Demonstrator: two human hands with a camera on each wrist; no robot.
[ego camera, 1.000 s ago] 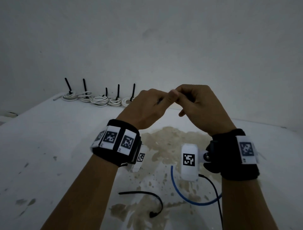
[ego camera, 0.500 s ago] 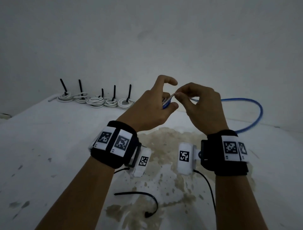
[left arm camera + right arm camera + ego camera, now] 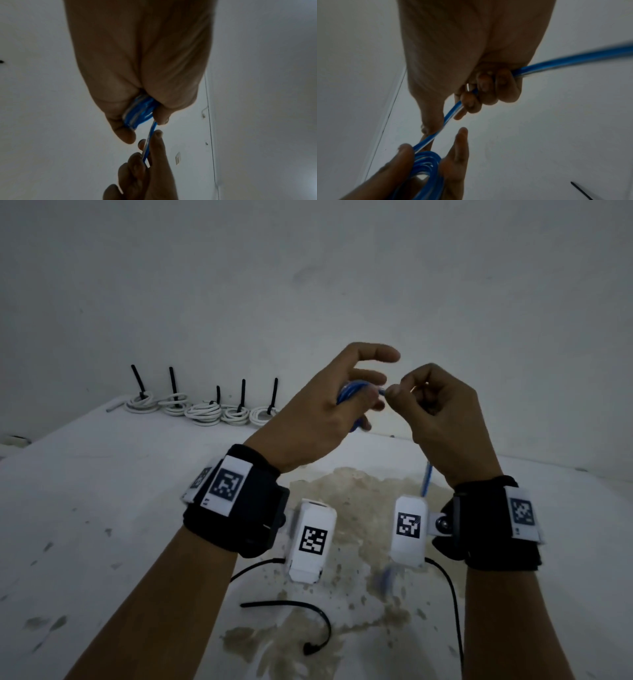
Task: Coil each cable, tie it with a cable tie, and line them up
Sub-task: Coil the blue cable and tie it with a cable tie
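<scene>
The blue cable (image 3: 352, 392) is held up above the middle of the white table (image 3: 102, 508), its wound loops pinched in the left hand (image 3: 318, 412) between thumb and fingers. Just beside it, the free strand is gripped in the curled fingers of the right hand (image 3: 442, 412), the tail hanging below that wrist. Five tied white coils (image 3: 202, 410) are lined up along the far left edge. A loose black cable tie (image 3: 301, 621) is left lying near the front edge.

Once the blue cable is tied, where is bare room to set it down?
Bare table right of the last white coil in the back row. Also the left side. The front middle holds a loose tie and black wires.
</scene>
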